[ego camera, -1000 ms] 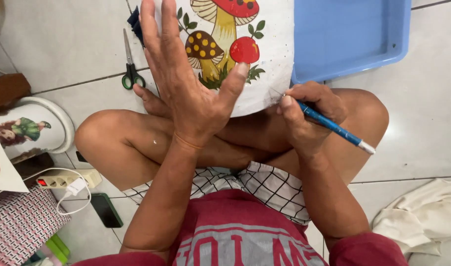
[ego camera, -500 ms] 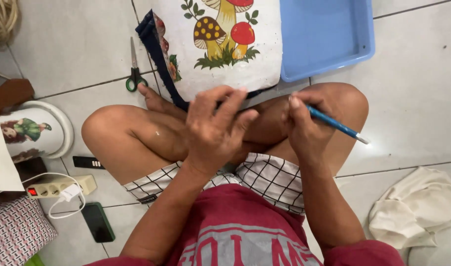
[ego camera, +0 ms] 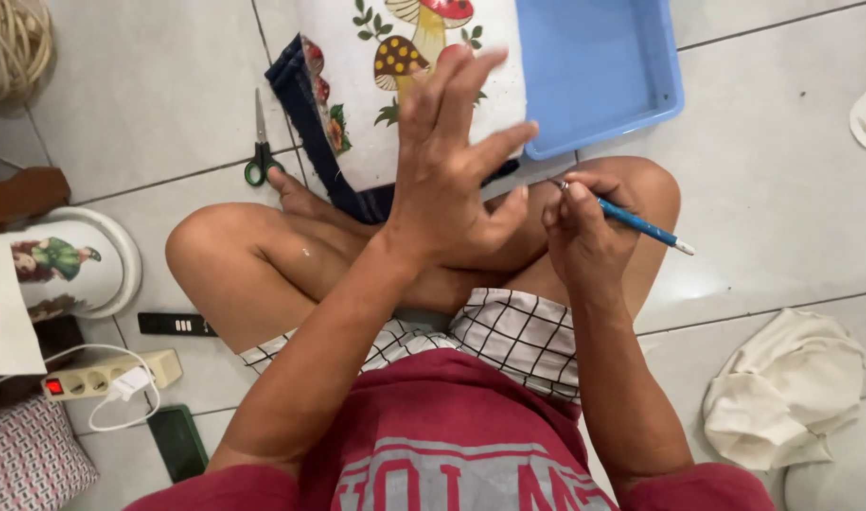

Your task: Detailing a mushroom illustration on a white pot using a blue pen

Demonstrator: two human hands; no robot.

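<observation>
Head view, looking straight down at a person sitting cross-legged on a pale tiled floor (ego camera: 774,170). The right hand (ego camera: 584,227) is closed around a blue pen-like tool (ego camera: 641,225); the tool's light tip points out to the right, over the right knee, and its other end is hidden in the fist. The left hand (ego camera: 452,161) is raised above the lap with fingers spread and bent, holding nothing; it is just beside the right hand but not touching it, so the hands are apart.

Under the left hand, beyond the crossed shins, lies a white cloth printed with red and brown mushrooms (ego camera: 405,85) and green leaves, with a dark blue strap or edge (ego camera: 324,166) down its left side. The tool is near the cloth's lower right corner and does not touch it. An empty light blue plastic tray (ego camera: 632,57) lies just beside the cloth on the right, its near rim close to the right knee.

Green-handled scissors (ego camera: 260,151) lie closed on the tiles left of the cloth. Further left is a white round object with a painted figure in green (ego camera: 64,265), and a coil of pale rope (ego camera: 17,47) at the top corner. At lower left are a beige power strip with a red switch (ego camera: 92,377), a white cable (ego camera: 121,402), a black flat bar (ego camera: 176,325) and a dark green phone-shaped slab (ego camera: 177,440). A crumpled cream cloth (ego camera: 783,388) lies at lower right
</observation>
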